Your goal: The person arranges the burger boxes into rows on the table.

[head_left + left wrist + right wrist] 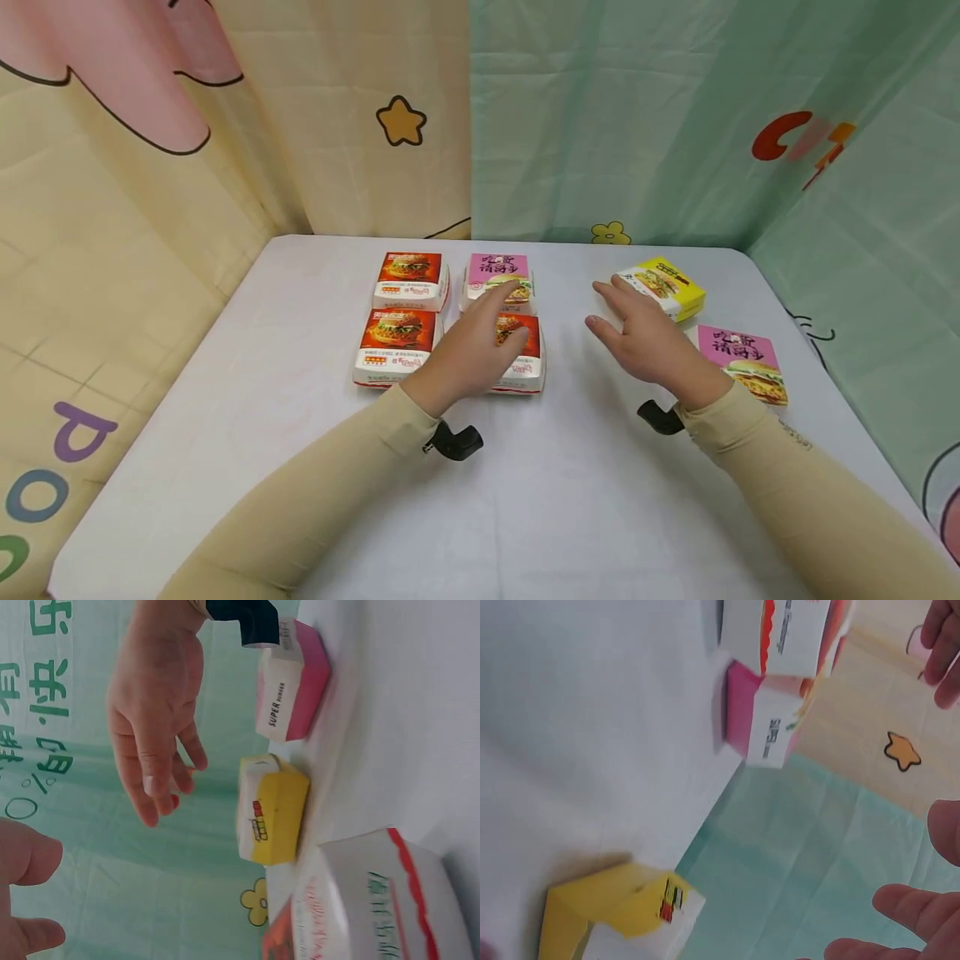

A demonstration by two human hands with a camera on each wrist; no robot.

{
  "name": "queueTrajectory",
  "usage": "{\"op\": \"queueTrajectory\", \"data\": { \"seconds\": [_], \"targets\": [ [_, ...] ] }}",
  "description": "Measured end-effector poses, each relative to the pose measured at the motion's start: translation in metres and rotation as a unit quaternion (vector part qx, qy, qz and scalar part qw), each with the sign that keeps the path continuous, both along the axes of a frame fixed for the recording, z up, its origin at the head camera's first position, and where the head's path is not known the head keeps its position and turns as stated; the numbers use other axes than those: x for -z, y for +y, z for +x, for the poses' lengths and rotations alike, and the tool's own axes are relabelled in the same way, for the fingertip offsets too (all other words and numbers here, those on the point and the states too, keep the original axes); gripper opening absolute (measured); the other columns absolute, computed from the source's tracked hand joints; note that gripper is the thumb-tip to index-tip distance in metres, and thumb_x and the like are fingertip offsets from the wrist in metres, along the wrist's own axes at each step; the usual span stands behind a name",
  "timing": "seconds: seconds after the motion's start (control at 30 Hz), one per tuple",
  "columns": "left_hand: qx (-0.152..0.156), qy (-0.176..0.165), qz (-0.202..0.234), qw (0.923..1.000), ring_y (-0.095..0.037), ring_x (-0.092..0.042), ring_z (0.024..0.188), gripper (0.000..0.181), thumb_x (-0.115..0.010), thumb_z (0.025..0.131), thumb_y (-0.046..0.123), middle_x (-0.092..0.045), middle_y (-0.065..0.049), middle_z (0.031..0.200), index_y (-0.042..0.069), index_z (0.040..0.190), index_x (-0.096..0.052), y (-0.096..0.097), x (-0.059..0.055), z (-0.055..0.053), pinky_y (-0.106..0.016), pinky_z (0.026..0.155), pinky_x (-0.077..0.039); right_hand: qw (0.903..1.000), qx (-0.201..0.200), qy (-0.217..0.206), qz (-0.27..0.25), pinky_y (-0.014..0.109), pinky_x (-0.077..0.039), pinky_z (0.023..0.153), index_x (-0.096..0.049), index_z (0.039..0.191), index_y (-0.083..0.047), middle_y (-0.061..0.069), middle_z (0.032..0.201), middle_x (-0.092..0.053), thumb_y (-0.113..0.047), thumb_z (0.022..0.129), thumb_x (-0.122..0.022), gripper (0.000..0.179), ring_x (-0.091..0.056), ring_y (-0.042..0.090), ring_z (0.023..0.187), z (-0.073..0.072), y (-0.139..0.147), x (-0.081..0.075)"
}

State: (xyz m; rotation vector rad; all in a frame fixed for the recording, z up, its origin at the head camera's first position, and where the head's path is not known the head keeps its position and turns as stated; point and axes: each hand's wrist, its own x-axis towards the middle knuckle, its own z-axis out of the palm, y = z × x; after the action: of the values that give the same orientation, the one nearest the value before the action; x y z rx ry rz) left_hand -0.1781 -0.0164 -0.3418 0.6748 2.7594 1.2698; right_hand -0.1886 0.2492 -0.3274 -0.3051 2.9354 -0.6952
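Note:
My left hand (480, 350) hovers, fingers extended, above the front right red burger box (523, 371), partly covering it. My right hand (648, 337) is held over the table with its fingers pointing forward and holds nothing. Just beyond its fingertips lies a yellow burger box (681, 287), set at an angle; a pink burger box (742, 354) lies beside that wrist. Another pink box (495, 271) stands behind the left hand's fingers. To the left, a red burger box (411, 271) stands at the back, with another red one (397, 333) in front of it.
The boxes stand on a white-covered table (225, 400). Printed curtains (645, 125) hang close along its back and both sides. A small black device (456, 442) is worn under the left wrist, and a similar one (660, 417) under the right.

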Motion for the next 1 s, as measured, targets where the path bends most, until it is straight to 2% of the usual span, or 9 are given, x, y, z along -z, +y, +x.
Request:
{"op": "queueTrajectory", "data": {
  "seconds": [0.13,0.27,0.37,0.43,0.57,0.73,0.87,1.0],
  "targets": [
    [0.019,-0.024,-0.025,0.9992,-0.021,-0.037,0.156,0.074,-0.059,0.107,0.038,-0.029,0.001,0.174,0.022,0.169,-0.022,0.016,-0.026,-0.009,-0.045,0.127,-0.033,0.9992,0.024,0.006,0.031,0.074,-0.02,0.123,-0.027,0.167,-0.009,0.027,0.174,-0.014,-0.039,0.109,-0.052,0.069,-0.016,0.054,0.158,-0.01,0.027,-0.016],
    [0.038,-0.041,-0.074,0.9957,-0.019,-0.038,0.156,0.078,-0.058,0.107,0.044,-0.028,0.004,0.174,0.025,0.17,-0.017,0.033,-0.048,-0.021,-0.044,0.127,-0.035,0.9954,0.051,-0.022,0.078,0.075,-0.022,0.121,-0.02,0.169,-0.009,0.029,0.173,-0.011,-0.041,0.109,-0.051,0.075,-0.018,0.059,0.154,-0.021,0.051,-0.026],
    [0.055,-0.053,-0.101,0.9919,-0.017,-0.034,0.158,0.08,-0.057,0.107,0.047,-0.027,0.005,0.174,0.027,0.17,-0.013,0.049,-0.059,-0.034,-0.043,0.127,-0.035,0.9907,0.067,-0.047,0.108,0.075,-0.024,0.12,-0.017,0.169,-0.008,0.031,0.171,-0.017,-0.044,0.108,-0.052,0.079,-0.022,0.057,0.152,-0.028,0.065,-0.03],
    [0.066,-0.061,-0.117,0.989,-0.018,-0.034,0.158,0.081,-0.056,0.107,0.048,-0.026,0.004,0.174,0.027,0.171,-0.012,0.061,-0.063,-0.044,-0.043,0.127,-0.035,0.9876,0.075,-0.065,0.122,0.075,-0.027,0.119,-0.016,0.169,-0.006,0.031,0.169,-0.021,-0.047,0.108,-0.052,0.082,-0.027,0.054,0.15,-0.033,0.074,-0.032],
    [0.087,-0.08,-0.165,0.9792,-0.02,-0.032,0.159,0.082,-0.053,0.107,0.051,-0.025,0.001,0.175,0.027,0.171,-0.008,0.089,-0.06,-0.07,-0.044,0.128,-0.033,0.9797,0.081,-0.11,0.147,0.076,-0.031,0.116,-0.018,0.167,-0.002,0.034,0.165,-0.029,-0.055,0.107,-0.051,0.086,-0.037,0.052,0.141,-0.044,0.083,-0.03],
    [0.11,-0.093,-0.209,0.9673,-0.019,-0.03,0.16,0.078,-0.052,0.109,0.048,-0.026,0.002,0.176,0.026,0.171,-0.01,0.122,-0.043,-0.1,-0.041,0.13,-0.029,0.9668,0.084,-0.143,0.195,0.073,-0.04,0.111,-0.028,0.163,0.003,0.035,0.155,-0.043,-0.052,0.106,-0.054,0.083,-0.049,0.049,0.127,-0.055,0.086,-0.024],
    [0.122,-0.107,-0.225,0.9609,-0.016,-0.028,0.161,0.074,-0.053,0.109,0.044,-0.027,0.005,0.175,0.027,0.171,-0.014,0.146,-0.031,-0.114,-0.038,0.131,-0.027,0.961,0.09,-0.147,0.216,0.066,-0.047,0.106,-0.036,0.159,0.006,0.033,0.146,-0.051,-0.051,0.105,-0.054,0.08,-0.053,0.044,0.118,-0.06,0.086,-0.021],
    [0.126,-0.115,-0.232,0.9577,-0.013,-0.029,0.16,0.075,-0.053,0.109,0.044,-0.028,0.007,0.174,0.028,0.171,-0.014,0.167,-0.021,-0.124,-0.034,0.13,-0.027,0.9587,0.068,-0.134,0.241,0.059,-0.05,0.101,-0.048,0.149,0.01,0.03,0.135,-0.06,-0.05,0.105,-0.053,0.075,-0.057,0.04,0.109,-0.062,0.088,-0.021]
  ]
}}
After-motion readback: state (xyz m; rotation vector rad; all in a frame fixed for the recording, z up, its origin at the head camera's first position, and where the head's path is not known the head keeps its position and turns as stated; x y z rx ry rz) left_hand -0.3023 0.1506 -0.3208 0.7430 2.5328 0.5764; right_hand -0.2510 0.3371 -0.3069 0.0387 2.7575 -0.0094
